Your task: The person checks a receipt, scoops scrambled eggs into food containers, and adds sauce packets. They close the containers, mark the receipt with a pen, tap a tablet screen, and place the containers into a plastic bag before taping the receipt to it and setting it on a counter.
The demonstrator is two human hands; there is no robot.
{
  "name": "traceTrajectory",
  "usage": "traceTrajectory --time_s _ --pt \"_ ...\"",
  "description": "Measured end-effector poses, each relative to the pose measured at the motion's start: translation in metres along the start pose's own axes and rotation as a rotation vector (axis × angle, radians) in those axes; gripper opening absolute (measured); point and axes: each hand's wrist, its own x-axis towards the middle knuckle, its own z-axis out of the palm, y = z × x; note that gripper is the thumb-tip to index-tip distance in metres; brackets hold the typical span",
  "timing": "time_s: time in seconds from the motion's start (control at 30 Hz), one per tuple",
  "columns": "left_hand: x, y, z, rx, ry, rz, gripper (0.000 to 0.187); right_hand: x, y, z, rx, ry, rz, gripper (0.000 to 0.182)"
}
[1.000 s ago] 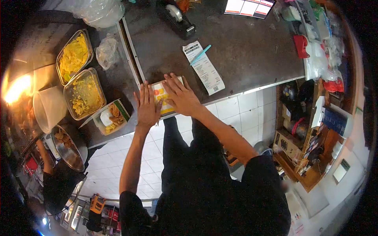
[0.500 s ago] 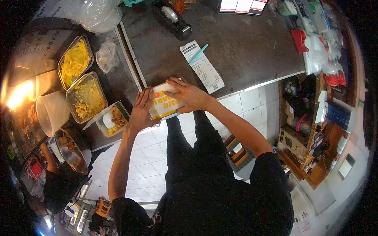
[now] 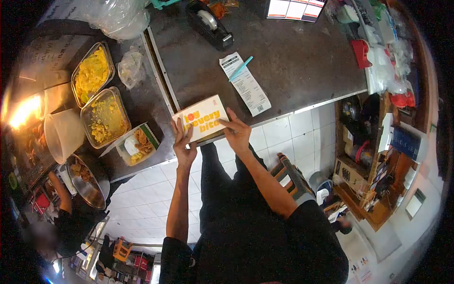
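A closed white box (image 3: 202, 113) with orange and yellow lettering lies at the counter's front edge, between my two hands. My left hand (image 3: 183, 142) holds its left side, with fingers on the lid's corner. At the right side, my right hand (image 3: 236, 132) grips the box with the thumb on top. Behind it lies a printed receipt (image 3: 248, 90) with a light blue pen (image 3: 241, 69) across it. To the left, an open box (image 3: 137, 146) contains white rice, fried pieces and something yellow.
Two clear tubs of yellow food (image 3: 92, 73) stand at the left, near a metal bowl (image 3: 90, 184). A tape dispenser (image 3: 210, 23) and a screen (image 3: 295, 9) are at the back. Another person's arm (image 3: 60, 191) shows at lower left. A stool (image 3: 291, 177) stands below the counter.
Both hands have slid off the lid to the sides of the box, leaving more of its lettering visible. The box now sits slightly further right, and the view has shifted a little.
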Motion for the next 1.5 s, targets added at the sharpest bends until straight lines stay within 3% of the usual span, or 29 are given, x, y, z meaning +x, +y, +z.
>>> traceTrajectory --time_s 0.1,0.17,0.2,0.27,0.33,0.4,0.43,0.47,0.53,0.57,0.63,0.7,0.73,0.8,0.83,0.9,0.93,1.0,1.03,1.1,1.33,1.4,1.47,1.5 --pt "0.0 0.0 -0.005 -0.031 0.004 0.025 0.063 -0.001 0.004 -0.003 0.057 0.006 0.059 0.044" --pt "0.004 0.011 -0.017 0.319 -0.161 0.116 0.062 0.004 0.005 -0.015 -0.01 -0.092 0.013 0.045" --pt "0.004 0.019 -0.019 0.319 -0.158 0.117 0.062 0.007 0.005 -0.022 -0.075 -0.19 -0.03 0.047" --pt "0.002 0.036 -0.021 0.561 -0.398 0.005 0.072 0.006 -0.007 -0.037 -0.236 -0.312 -0.123 0.048" --pt "0.0 0.021 -0.014 0.577 -0.454 0.106 0.07 0.011 -0.022 -0.05 -0.395 -0.442 -0.219 0.05" --pt "0.009 0.001 -0.004 0.677 -0.39 0.434 0.056 0.031 -0.03 -0.061 -0.525 -0.673 -0.245 0.054" --pt "0.018 0.011 -0.007 0.668 -0.352 0.428 0.044 0.046 -0.027 -0.07 -0.484 -0.71 -0.258 0.048" --pt "0.022 0.012 -0.004 0.676 -0.341 0.425 0.044 0.065 -0.012 -0.076 -0.406 -0.606 -0.28 0.041" --pt "0.026 0.013 0.0 0.537 -0.254 0.365 0.041 0.128 -0.044 -0.074 -0.445 -0.065 -0.227 0.033" --pt "0.03 0.017 0.0 0.533 -0.25 0.339 0.042 0.166 -0.041 -0.078 -0.345 0.016 -0.19 0.031" --pt "0.036 0.021 0.006 0.512 -0.201 0.3 0.043 0.227 -0.072 -0.068 -0.432 0.1 -0.175 0.033" --pt "0.041 0.021 0.014 0.473 -0.137 0.24 0.045 0.274 -0.06 -0.048 -0.797 0.165 -0.483 0.033" --pt "0.045 0.021 0.016 0.475 -0.135 0.245 0.045 0.293 -0.062 -0.038 -0.795 0.17 -0.487 0.033" --pt "0.051 0.021 0.019 0.483 -0.072 0.233 0.044 0.32 -0.067 -0.021 -0.687 -0.238 0.269 0.037" --pt "0.052 0.021 0.021 0.484 -0.073 0.229 0.044 0.327 -0.059 -0.018 -0.687 -0.242 0.271 0.037" --pt "0.058 0.021 0.022 0.463 -0.02 0.232 0.044 0.333 -0.039 -0.01 -0.204 -0.132 0.43 0.039" --pt "0.059 0.021 0.023 0.461 -0.017 0.227 0.044 0.327 -0.035 -0.01 -0.209 -0.136 0.43 0.039" --pt "0.062 0.021 0.021 0.47 -0.032 0.209 0.043 0.299 -0.035 -0.017 -0.229 0.126 -0.088 0.04" --pt "0.063 0.022 0.021 0.467 -0.025 0.199 0.043 0.285 -0.035 -0.02 -0.234 0.114 -0.089 0.04" --pt "0.065 0.025 0.021 0.445 -0.011 0.182 0.043 0.258 -0.032 -0.03 -0.329 0.256 -0.225 0.018" --pt "0.075 0.024 0.026 0.467 -0.015 0.129 0.042 0.26 0.006 -0.029 -0.494 0.179 -0.299 0.013" --pt "0.082 0.024 0.028 0.478 0.048 0.156 0.043 0.265 0.001 -0.045 -0.851 0.091 -0.421 0.006" --pt "0.09 0.021 0.031 0.507 0.077 0.155 0.043 0.26 0.0 -0.064 -0.953 0.118 -0.531 0.009" --pt "0.092 0.019 0.033 0.493 0.094 0.151 0.044 0.246 -0.025 -0.066 -0.725 0.075 -0.316 0.012"
